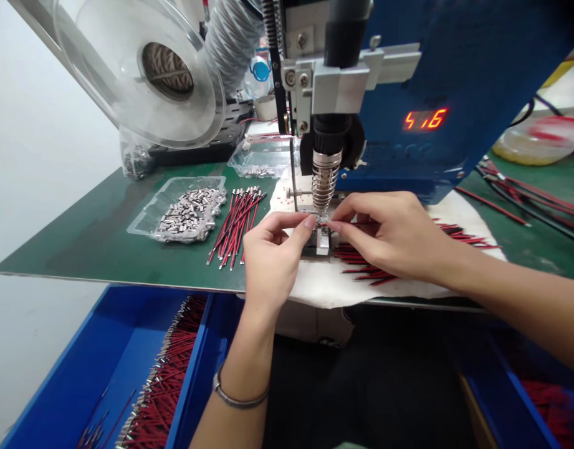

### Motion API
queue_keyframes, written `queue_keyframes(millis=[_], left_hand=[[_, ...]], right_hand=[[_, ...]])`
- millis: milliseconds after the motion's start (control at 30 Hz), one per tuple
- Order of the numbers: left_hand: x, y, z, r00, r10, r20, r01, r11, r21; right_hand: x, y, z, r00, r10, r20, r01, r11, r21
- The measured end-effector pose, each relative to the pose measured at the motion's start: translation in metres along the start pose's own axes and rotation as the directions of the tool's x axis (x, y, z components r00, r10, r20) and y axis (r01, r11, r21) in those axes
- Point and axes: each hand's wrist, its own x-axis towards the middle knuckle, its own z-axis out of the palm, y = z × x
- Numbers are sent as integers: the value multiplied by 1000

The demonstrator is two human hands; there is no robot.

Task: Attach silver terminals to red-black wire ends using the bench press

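Note:
My left hand (pixel 278 252) is closed in a pinch of thumb and forefinger at the left side of the small metal fixture (pixel 323 242); what it holds is too small to make out. From the right, my right hand (pixel 389 234) pinches a red-and-black wire (pixel 359 223) with its end at the fixture. Right above the fingertips stands the spring-wrapped head (pixel 326 178) of the blue soldering machine (pixel 408 75). More red-and-black wires (pixel 368 271) lie on the white cloth (pixel 324 287), partly under my right hand. Left of my left hand is a pile of wires with metal connectors (pixel 237 221).
A clear tray (pixel 144 221) of small metal connectors sits on the green table (pixel 95 243), with another clear tray (pixel 287 149) behind. The round fume hood (pixel 113 68) hangs at upper left. Below the table edge, a blue bin (pixel 123 324) holds many finished-looking wires.

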Motion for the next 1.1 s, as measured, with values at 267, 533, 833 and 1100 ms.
queue_keyframes(millis=[267, 533, 833, 1100], left_hand=[[0, 1, 0, 1000, 1, 0, -1, 1000, 15], [-1, 1, 0, 1000, 1, -6, -1, 1000, 28], [0, 0, 0, 1000, 25, -4, -24, 999, 37], [-1, 1, 1, 1000, 23, 0, -23, 1000, 21]], right_hand=[[-1, 2, 1, 1000, -16, 8, 16, 1000, 11], [1, 1, -1, 1000, -8, 4, 8, 1000, 4], [1, -2, -1, 998, 65, 6, -65, 998, 21], [1, -2, 0, 998, 60, 4, -60, 998, 19]])
